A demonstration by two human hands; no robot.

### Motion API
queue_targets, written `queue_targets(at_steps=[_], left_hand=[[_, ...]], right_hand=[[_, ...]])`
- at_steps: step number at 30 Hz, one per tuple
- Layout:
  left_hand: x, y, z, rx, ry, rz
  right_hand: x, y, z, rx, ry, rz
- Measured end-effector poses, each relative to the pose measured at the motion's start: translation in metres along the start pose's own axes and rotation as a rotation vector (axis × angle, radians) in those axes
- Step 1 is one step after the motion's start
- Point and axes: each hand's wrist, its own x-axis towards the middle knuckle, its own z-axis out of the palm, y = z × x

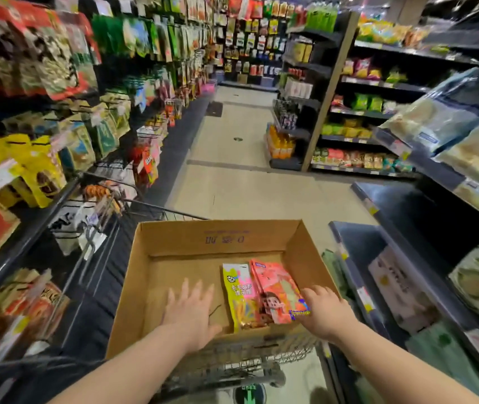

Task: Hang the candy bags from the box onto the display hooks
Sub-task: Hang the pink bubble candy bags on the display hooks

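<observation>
Your left hand (191, 313) is spread flat over the bare floor of the cardboard box (180, 246), close to its near wall, fingers straight and holding nothing. Your right hand (324, 312) reaches in from the right and meets the near right corner of the pink candy bag (276, 287). The back of the hand hides the fingers, so a grip cannot be told. The pink bag lies flat on the right side of the box floor, touching the yellow candy bag (239, 295) on its left. The box sits on a wire shopping cart (232, 371) in a store aisle. Hanging snack packets (57, 53) crowd the display hooks (107, 196) on the left, and dark shelves (407, 258) of packaged goods line the right.
</observation>
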Motion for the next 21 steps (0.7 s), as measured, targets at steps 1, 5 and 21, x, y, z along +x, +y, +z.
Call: queue_targets(at_steps=[1, 5, 21], left_hand=[[0.009, 0.001, -0.001, -0.012, 0.003, 0.014], [0.046, 0.005, -0.002, -0.043, -0.019, 0.029], [0.214, 0.06, 0.038, -0.177, -0.351, -0.107]], right_hand=[[0.009, 0.003, -0.001, 0.012, -0.014, 0.016], [0.052, 0.015, 0.003, 0.019, -0.088, 0.049], [0.248, 0.057, 0.086, 0.336, -0.473, 0.146]])
